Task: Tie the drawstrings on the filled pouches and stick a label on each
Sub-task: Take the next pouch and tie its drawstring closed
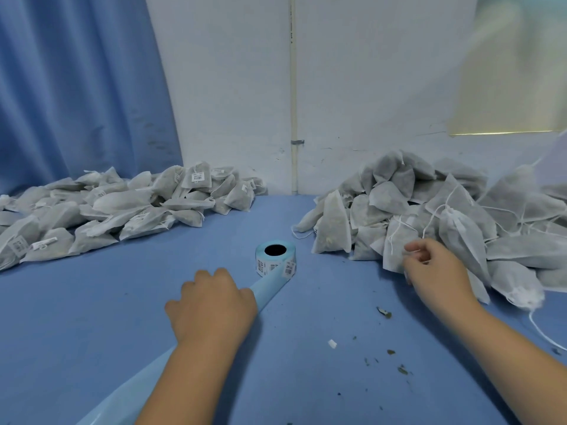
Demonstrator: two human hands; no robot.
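From the head camera I see the blue table (306, 378) with the label roll (275, 259) standing on end near its middle, printed labels showing on its side. The roll's pale blue backing strip (122, 394) trails toward the lower left edge. My left hand (211, 305) lies knuckles up on that strip just beside the roll, fingers curled under; I cannot tell whether they grip the strip or only rest on it. My right hand (435, 271) reaches to the heap of unlabelled pouches (445, 210) on the right, its fingers bent and pinching the near edge of the front pouch (395, 246). White drawstrings hang loose there. On the left lies the heap of labelled pouches (122, 207) – well apart, before a blue curtain (76, 87). Herb crumbs (386, 314) dot the table between my arms.
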